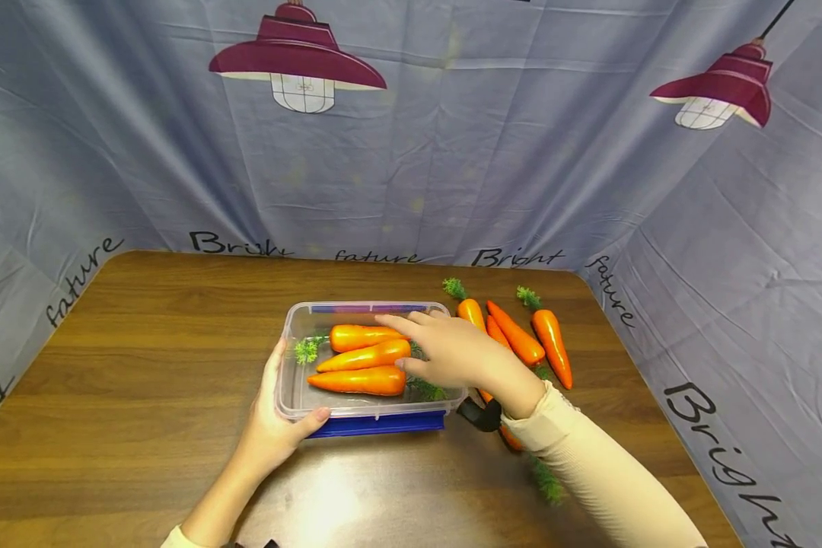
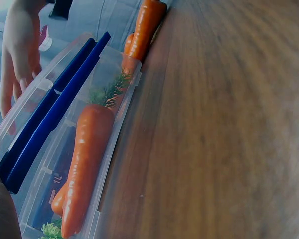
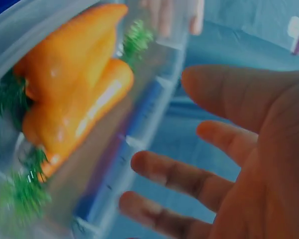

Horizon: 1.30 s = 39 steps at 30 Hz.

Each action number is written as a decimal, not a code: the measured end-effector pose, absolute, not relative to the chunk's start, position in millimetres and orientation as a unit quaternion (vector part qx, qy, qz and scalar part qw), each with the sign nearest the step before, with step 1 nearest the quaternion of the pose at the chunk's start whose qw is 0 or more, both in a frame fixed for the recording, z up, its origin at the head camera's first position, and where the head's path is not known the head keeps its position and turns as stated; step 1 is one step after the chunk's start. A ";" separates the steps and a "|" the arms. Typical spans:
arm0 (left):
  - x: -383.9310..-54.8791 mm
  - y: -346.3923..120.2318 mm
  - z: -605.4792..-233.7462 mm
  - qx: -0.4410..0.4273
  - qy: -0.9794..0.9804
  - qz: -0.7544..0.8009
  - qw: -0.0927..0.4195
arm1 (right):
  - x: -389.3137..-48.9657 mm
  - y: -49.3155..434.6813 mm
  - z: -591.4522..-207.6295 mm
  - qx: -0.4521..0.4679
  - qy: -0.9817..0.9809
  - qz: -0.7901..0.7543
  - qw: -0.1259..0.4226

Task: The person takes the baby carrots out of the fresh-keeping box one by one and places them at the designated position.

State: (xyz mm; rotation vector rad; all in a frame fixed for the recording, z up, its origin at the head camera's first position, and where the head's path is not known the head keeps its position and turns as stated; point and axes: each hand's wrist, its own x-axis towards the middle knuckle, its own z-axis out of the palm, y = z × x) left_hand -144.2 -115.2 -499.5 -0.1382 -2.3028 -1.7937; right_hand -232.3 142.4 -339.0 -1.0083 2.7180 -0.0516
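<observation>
A clear plastic food container (image 1: pixel 370 416) with blue side flaps (image 1: pixel 383 425) stands in front of me. Three orange carrots (image 1: pixel 359 380) lie in it side by side, with green tops showing at both ends. My left hand (image 1: pixel 270 434) holds the container at its front left corner, thumb over the front rim and fingers along the left wall. Over the container's right part hovers my right hand (image 1: pixel 452 352), partly covering the carrots in the head view. In the right wrist view its fingers (image 3: pixel 182 177) are spread and relaxed, with nothing between them.
Several more carrots (image 1: pixel 552 339) with leafy tops lie on the wooden table (image 1: pixel 144 365), right of the container; my right arm hides parts of some. A grey printed curtain (image 1: pixel 411 167) rises behind the table and along its sides.
</observation>
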 end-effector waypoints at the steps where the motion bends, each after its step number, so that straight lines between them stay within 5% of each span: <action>1: -144.4 -115.2 -499.5 -0.047 -0.784 -0.609 0.110 | -234.4 137.9 -341.8 -0.352 0.927 -0.011 0.127; 20: -143.7 -115.5 -496.1 -0.038 -0.801 -0.588 0.103 | -256.1 101.6 -367.7 -0.448 0.851 0.044 0.269; 39: -144.7 -115.7 -498.1 -0.045 -0.790 -0.601 0.112 | -259.1 81.6 -366.6 -0.462 0.833 0.126 0.278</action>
